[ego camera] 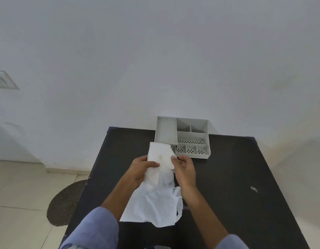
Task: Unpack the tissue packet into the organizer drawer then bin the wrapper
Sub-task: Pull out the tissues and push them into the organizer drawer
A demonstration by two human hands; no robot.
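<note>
I count two hands in my view, the left hand (137,169) and the right hand (184,169), each with one blue sleeve behind it. There is one grey organizer (191,137) on the one dark worktop (236,177), with one long drawer (166,131) and six smaller compartments that I can make out. I see one stack of white tissues (160,153), one clear wrapper (152,207), one small scrap (254,189) and one round mat (65,203) on the floor.
</note>
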